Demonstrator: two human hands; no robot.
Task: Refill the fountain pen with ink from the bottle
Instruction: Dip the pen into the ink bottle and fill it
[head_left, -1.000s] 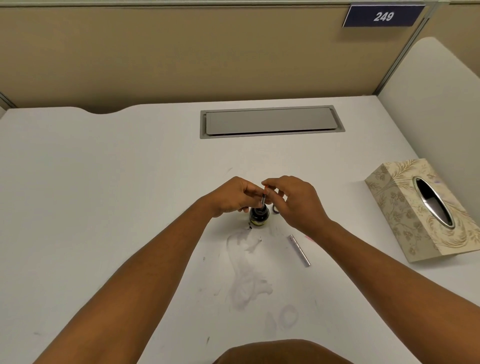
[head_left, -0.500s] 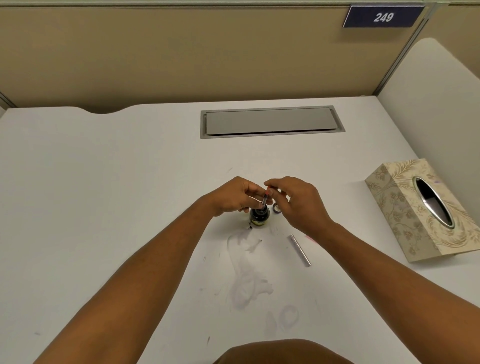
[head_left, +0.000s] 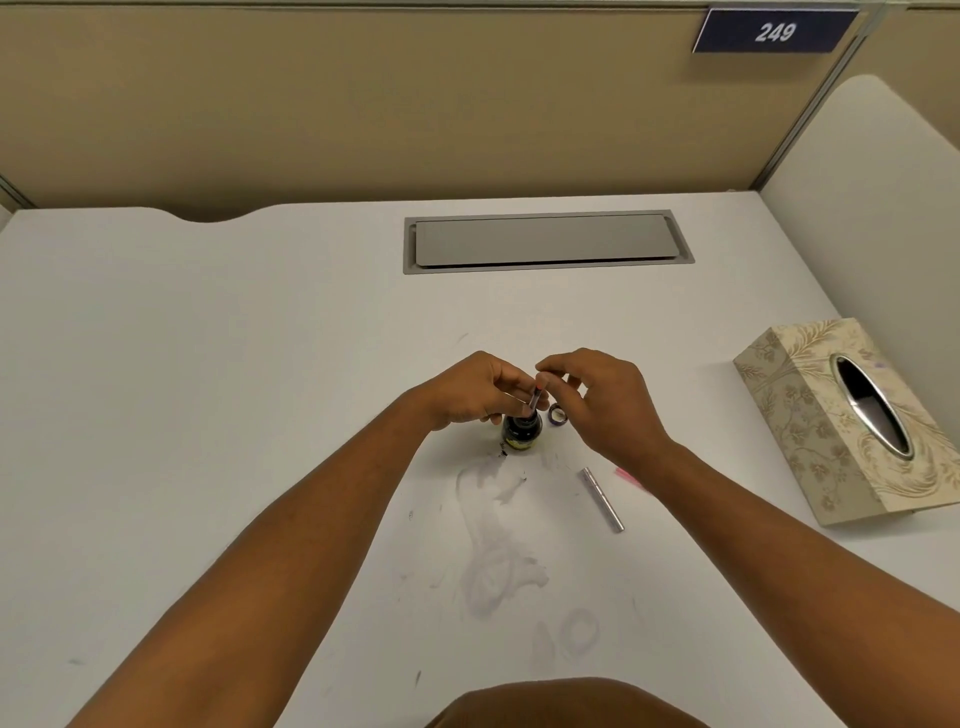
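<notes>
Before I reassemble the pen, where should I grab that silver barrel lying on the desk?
Pinch the silver barrel across its middle from above. It lies flat on the desk, angled away to the left, with bare space on both long sides. The right hand is nearest.

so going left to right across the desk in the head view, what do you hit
left hand → ink bottle → bottle cap → silver pen barrel → tissue box. The right hand overlaps the cap and barrel in the order, so it is left out.

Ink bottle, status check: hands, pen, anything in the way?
Both hands, left and right, pinch pen section, tip in open ink bottle. Bottle cap beside it. Pen barrel lies apart.
</notes>
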